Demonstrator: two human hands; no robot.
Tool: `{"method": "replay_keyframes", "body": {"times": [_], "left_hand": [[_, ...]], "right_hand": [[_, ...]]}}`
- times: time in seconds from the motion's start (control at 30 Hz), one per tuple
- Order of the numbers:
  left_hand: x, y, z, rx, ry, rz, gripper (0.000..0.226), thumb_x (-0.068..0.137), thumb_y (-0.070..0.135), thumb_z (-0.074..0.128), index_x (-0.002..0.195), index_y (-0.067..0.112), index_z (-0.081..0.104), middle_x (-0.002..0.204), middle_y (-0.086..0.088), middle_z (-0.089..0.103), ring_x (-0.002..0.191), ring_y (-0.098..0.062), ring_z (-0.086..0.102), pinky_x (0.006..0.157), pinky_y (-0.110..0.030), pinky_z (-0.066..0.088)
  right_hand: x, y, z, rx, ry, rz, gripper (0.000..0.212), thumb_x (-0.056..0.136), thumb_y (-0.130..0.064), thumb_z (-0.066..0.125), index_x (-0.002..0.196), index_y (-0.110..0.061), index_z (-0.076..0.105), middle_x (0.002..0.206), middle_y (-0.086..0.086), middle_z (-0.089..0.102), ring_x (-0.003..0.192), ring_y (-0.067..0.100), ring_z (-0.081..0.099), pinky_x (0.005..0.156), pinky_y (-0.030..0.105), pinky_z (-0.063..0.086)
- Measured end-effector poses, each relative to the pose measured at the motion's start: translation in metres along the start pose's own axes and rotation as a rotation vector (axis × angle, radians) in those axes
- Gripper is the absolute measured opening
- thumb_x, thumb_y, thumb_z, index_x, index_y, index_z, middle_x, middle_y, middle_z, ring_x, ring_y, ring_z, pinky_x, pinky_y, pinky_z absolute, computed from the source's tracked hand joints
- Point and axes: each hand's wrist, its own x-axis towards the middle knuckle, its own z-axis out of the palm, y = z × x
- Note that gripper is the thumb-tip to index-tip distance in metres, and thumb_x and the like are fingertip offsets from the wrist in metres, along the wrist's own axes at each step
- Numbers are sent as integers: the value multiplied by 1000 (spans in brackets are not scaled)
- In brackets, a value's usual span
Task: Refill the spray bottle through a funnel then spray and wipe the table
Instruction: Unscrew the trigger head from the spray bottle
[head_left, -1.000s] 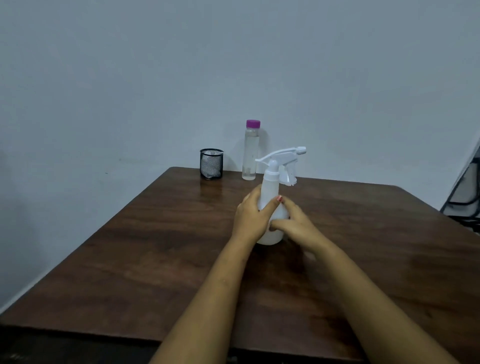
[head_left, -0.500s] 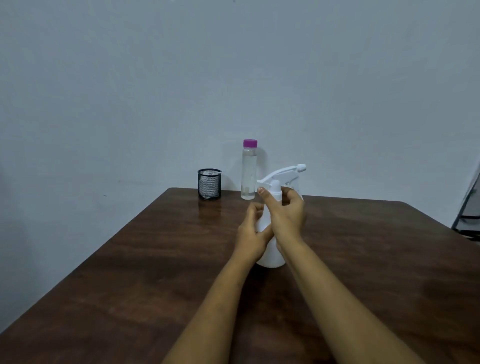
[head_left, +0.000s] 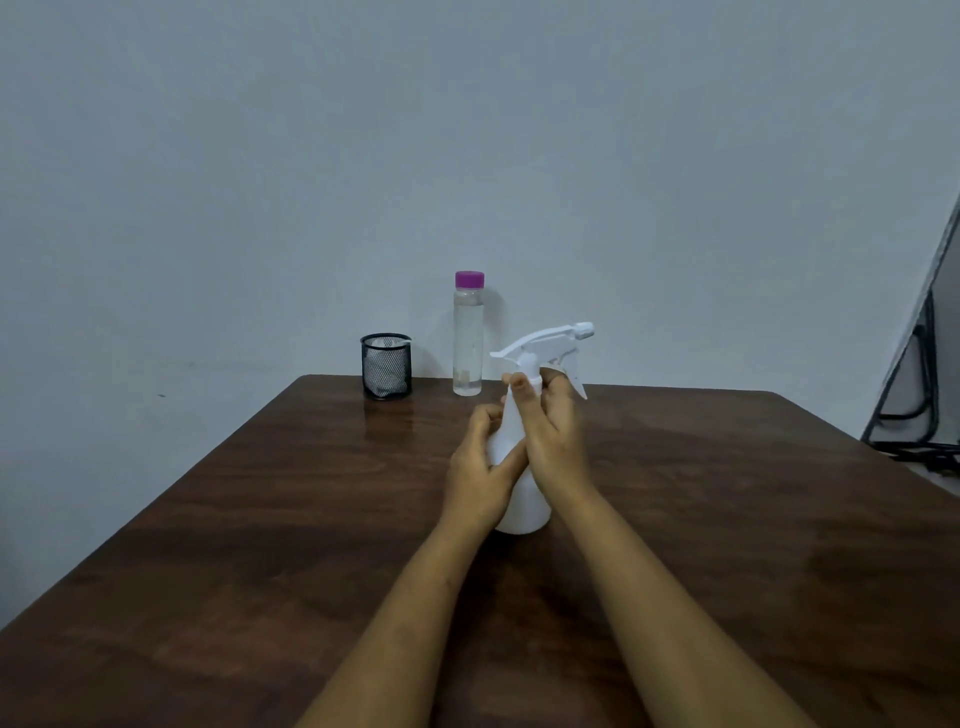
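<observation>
- Forearms reach in from the near edge across the dark wooden table (head_left: 260, 545), both meeting at the spray bottle (head_left: 524, 512), which stands upright near the middle.
- Left hand (head_left: 478, 467) has its fingers curled round the white body, holding it steady on the table.
- Right hand (head_left: 556, 441) sits higher, thumb and fingers pinching the neck just under the trigger head (head_left: 545, 340), which is on and points right.
- Step in hand, as I judge it: unscrewing the trigger head to open the bottle for refilling; nothing has been poured yet.
- Next move calls for a firm twist at the collar while the body stays put, then a straight lift off.
- Farther back by the wall stand a clear bottle (head_left: 468, 343) with a purple cap (head_left: 469, 279) and, left of it, a black mesh cup (head_left: 386, 366) holding something pale.
- No funnel is in view.
</observation>
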Motion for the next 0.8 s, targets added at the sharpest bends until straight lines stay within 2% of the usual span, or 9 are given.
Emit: {"method": "replay_keyframes", "body": {"times": [0.1,0.23,0.33,0.43,0.57,0.7,0.8], "left_hand": [[0,-3,4,25,29,18,35,82,27,63,116,28,51,111,10,59,98,9,54,77,-5,42],[2,-4,3,56,57,28,28,84,21,65,109,24,53,113,3,58,95,16,50,71,4,35],[2,-3,2,55,50,19,26,86,17,64,107,27,52,112,4,60,94,12,51,70,4,35],[1,-2,2,23,44,10,25,86,26,64,109,29,54,113,7,61,99,9,54,74,-2,39],[0,-2,0,-10,70,6,36,79,43,60,113,31,56,113,7,63,106,-6,58,82,-17,43],[-1,-2,-1,-13,71,-15,34,80,44,62,112,36,55,115,7,61,108,-8,57,88,-24,47],[-1,-2,-1,-4,69,-17,31,85,39,64,114,34,55,116,7,61,109,-6,55,89,-24,46]], "right_hand": [[1,1,3,-22,47,20,48,77,-43,73,111,-13,58,98,-1,70,90,10,69,83,38,57],[3,6,6,18,123,57,29,77,-39,74,96,-20,63,87,-2,73,84,12,70,82,46,57],[4,8,6,81,174,129,37,70,-43,78,95,-19,64,87,-3,74,83,13,71,83,45,57],[4,7,6,118,193,162,41,66,-44,79,93,-17,64,87,-1,74,83,15,72,83,45,57],[1,1,2,178,105,168,20,86,-31,67,95,-13,66,87,1,74,87,17,71,86,42,57],[4,1,-4,193,53,192,28,98,-32,47,100,-15,69,93,2,72,97,24,68,87,42,56],[5,-4,-6,300,9,234,26,95,-36,51,94,-18,70,91,4,73,91,22,69,84,40,56]]}}
